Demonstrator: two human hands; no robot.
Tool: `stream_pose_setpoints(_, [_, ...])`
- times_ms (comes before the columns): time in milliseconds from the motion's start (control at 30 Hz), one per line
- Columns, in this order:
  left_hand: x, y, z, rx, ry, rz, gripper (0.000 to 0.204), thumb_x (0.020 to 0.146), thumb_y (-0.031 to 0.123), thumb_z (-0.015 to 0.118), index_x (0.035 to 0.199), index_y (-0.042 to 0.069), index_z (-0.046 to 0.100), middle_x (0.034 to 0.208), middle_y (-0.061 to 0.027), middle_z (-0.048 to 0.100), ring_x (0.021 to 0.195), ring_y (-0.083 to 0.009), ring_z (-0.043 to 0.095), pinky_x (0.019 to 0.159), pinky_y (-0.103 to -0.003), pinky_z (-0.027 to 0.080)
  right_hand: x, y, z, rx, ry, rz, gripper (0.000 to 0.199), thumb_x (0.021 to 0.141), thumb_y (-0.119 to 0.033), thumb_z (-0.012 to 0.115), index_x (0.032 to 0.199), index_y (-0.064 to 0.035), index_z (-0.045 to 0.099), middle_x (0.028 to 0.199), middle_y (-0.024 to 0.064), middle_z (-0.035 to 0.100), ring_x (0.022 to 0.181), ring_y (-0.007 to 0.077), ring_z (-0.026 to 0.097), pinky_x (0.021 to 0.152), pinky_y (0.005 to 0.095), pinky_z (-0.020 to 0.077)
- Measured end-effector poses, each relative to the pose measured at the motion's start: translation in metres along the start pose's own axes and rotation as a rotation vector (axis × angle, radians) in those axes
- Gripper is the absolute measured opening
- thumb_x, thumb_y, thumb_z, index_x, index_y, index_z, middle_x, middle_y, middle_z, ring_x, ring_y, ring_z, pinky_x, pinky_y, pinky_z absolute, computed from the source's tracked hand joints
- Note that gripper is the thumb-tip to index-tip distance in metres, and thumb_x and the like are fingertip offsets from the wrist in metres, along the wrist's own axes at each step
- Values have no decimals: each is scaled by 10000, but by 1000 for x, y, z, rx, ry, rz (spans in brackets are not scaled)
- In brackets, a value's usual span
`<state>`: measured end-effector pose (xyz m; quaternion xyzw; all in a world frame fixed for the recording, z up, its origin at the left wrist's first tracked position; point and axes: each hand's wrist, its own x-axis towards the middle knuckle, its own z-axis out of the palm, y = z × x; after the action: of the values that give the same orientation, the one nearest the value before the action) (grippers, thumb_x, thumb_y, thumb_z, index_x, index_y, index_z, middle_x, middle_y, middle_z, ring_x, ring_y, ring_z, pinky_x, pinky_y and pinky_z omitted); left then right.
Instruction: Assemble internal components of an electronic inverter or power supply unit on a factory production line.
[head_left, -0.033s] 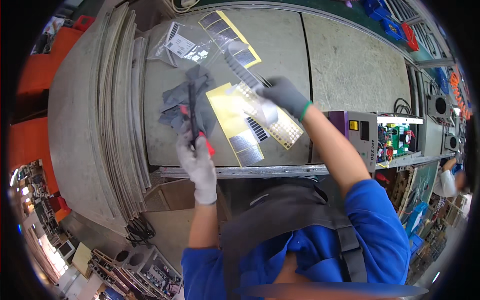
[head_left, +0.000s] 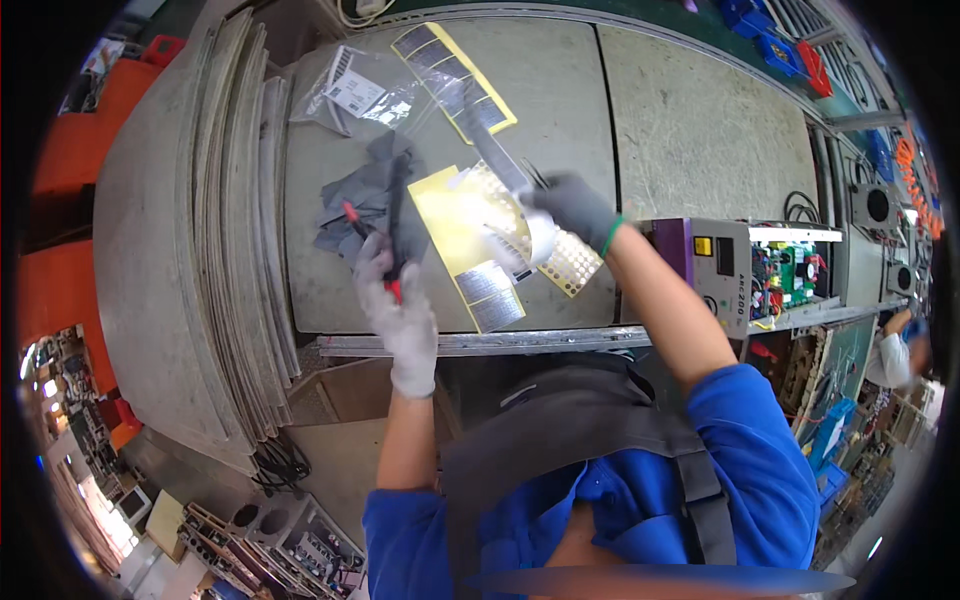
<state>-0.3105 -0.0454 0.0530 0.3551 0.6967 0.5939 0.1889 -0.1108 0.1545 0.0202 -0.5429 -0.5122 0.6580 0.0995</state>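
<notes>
My left hand [head_left: 402,310], in a pale glove, is closed around a red-and-black tool [head_left: 393,292]; blur hides its exact kind. Beneath the tool lies a crumpled dark grey cloth [head_left: 345,205]. A dark grey glove covers my right hand [head_left: 578,207], which grips thin metal tweezers [head_left: 532,172], their prongs pointing away from me. A curling, blurred backing strip [head_left: 497,155] hangs at its fingertips. Under that strip lie a sheet of small round stickers [head_left: 572,265] and a yellow sheet [head_left: 435,205] with silver labels [head_left: 487,290].
Beyond my hands are a clear plastic bag [head_left: 395,105] with a white label and another yellow-edged label sheet [head_left: 440,65]. Large boards [head_left: 185,240] stand stacked at left. An open-sided machine [head_left: 715,265] with exposed green circuit boards sits at right. Another person [head_left: 893,355] is far right.
The red-and-black tool has turned in my left hand, its red part now showing farther out. My right hand has shifted slightly nearer, and the strip's curled end has swung over the black-barred label.
</notes>
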Motion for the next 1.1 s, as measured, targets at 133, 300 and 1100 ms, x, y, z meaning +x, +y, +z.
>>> stream_pose_setpoints(133, [19,-36,53,493,-263,492,320,892,84,709,1172,40,562,1356,-195,552,1336,-396,473,1098,-505,399,-49,83,-8,237,26,316,332,857,-228,772,1017,61,743,836,121,730,580,164,647,489,314,482])
stream_pose_setpoints(300, [29,-69,100,778,-568,578,336,825,152,758,1123,43,647,1391,-165,560,1376,-371,449,1160,-528,308,-45,126,0,320,61,240,409,855,-312,773,1049,46,737,842,142,731,616,219,676,533,366,510])
stream_pose_setpoints(1100, [-44,-72,137,584,-723,444,619,713,245,832,1284,97,643,1358,-122,613,1317,-336,531,1136,-490,378,-76,105,18,-896,278,-31,261,1021,-305,503,1064,-73,615,912,180,729,865,391,719,769,515,552])
